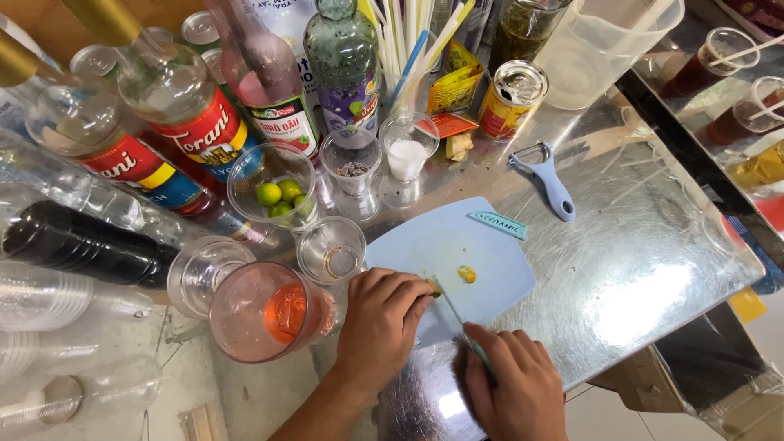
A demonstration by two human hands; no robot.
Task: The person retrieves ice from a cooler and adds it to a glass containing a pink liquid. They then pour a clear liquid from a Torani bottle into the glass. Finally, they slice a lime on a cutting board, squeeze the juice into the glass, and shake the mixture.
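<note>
Steel, scuffed and shiny, that's the tabletop (pixel 653 269), and on it sits a pale blue plastic cutting board (pixel 482 245) with rounded corners. Left hand (pixel 380 322) is curled over a small green citrus fruit (pixel 434 285) at the board's near edge, fingers bunched tight on it, so only a sliver of rind shows. Right hand (pixel 514 384) is closed around a knife (pixel 457 314); the thin blade slants up to the fruit, the handle mostly buried in the fist. A yellowish scrap (pixel 466 273) lies just right of the fruit, too small to make out. Left of the hands, a clear plastic cup of pink drink (pixel 265 314), an orange glow inside. Farther back, a clear tub of little green limes (pixel 278 196). A grey-blue peeler (pixel 547 180) rests far right of the board. Glass syrup bottles (pixel 188 106) crowd the far left, tops cut off.
</note>
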